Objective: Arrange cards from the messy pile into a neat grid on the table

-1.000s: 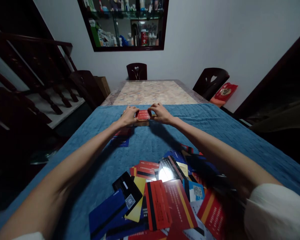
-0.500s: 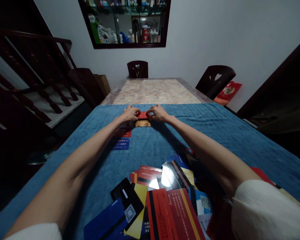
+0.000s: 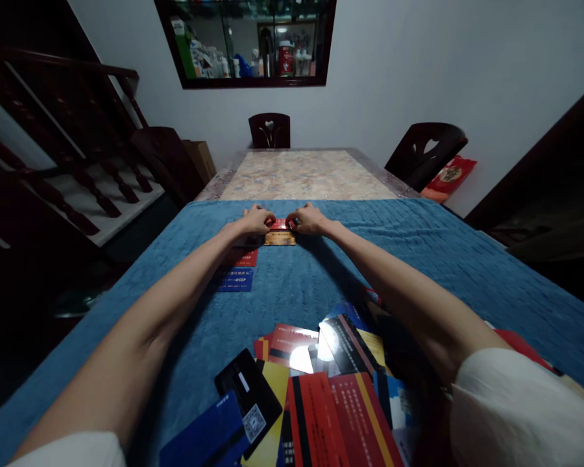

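We see the table (image 3: pixel 296 174), and over its near part lies a blue cloth (image 3: pixel 292 285). Close to us on this cloth is a loose pile (image 3: pixel 316 415) of cards; the right forearm passes over its right side. Farther away are the two hands, facing each other: the left hand (image 3: pixel 255 220) and the right hand (image 3: pixel 311 220). On each, the fingers are curled and nearly closed, and they hold the red card (image 3: pixel 279 224) by its ends. This card lies exactly between the hands, its long axis going left to right, from one hand to the other, so neither hand is clearly nearer. We cannot tell if it rests fully on the cloth. Just on our side of it is the gold card (image 3: pixel 279 239), parallel. A blue card (image 3: pixel 237 280) lies nearer to us, leftward.
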The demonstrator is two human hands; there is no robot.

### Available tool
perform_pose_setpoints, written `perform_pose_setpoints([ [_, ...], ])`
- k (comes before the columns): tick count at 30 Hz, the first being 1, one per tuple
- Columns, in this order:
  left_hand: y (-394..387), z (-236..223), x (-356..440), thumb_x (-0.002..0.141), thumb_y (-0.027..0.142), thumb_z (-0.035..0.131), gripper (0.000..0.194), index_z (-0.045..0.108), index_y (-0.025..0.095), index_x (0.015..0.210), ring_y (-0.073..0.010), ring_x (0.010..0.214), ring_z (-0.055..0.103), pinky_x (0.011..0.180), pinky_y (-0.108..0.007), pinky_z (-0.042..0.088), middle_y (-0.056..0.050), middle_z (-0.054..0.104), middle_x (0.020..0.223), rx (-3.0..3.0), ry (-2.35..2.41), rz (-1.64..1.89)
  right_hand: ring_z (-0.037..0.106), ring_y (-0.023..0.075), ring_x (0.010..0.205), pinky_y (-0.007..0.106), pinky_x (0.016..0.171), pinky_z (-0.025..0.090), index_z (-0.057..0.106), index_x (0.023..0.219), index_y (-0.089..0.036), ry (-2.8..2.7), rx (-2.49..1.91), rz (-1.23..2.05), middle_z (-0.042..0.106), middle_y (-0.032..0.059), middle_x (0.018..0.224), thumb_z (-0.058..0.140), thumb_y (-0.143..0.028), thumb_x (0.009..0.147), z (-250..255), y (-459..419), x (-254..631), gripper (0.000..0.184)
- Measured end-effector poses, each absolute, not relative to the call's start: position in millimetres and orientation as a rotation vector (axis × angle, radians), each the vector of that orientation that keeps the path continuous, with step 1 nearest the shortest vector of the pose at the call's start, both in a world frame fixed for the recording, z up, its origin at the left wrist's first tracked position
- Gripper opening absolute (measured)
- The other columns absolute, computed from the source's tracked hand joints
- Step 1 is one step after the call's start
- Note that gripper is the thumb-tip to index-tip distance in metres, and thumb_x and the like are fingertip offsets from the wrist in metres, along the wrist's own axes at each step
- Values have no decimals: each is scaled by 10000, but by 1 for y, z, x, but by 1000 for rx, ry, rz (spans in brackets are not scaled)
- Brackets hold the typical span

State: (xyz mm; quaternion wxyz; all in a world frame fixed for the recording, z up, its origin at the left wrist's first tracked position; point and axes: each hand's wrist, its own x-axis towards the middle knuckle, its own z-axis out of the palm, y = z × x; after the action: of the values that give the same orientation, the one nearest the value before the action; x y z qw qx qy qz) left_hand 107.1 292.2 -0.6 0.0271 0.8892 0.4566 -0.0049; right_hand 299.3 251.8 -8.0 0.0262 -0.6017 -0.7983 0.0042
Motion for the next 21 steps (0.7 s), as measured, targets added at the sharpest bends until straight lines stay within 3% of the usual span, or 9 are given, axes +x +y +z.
perform_pose_setpoints([
  [21,294,-7,111,696,158,547,379,742,240,1011,-367,1247,412,956,-505,403,-118,698,1103,2847,1421,-14,500,352,1221,405,894,415,692,1234,-290,-2507,-1877,-31,677,85,1278,560,-281,840,-8,254,295,416],
])
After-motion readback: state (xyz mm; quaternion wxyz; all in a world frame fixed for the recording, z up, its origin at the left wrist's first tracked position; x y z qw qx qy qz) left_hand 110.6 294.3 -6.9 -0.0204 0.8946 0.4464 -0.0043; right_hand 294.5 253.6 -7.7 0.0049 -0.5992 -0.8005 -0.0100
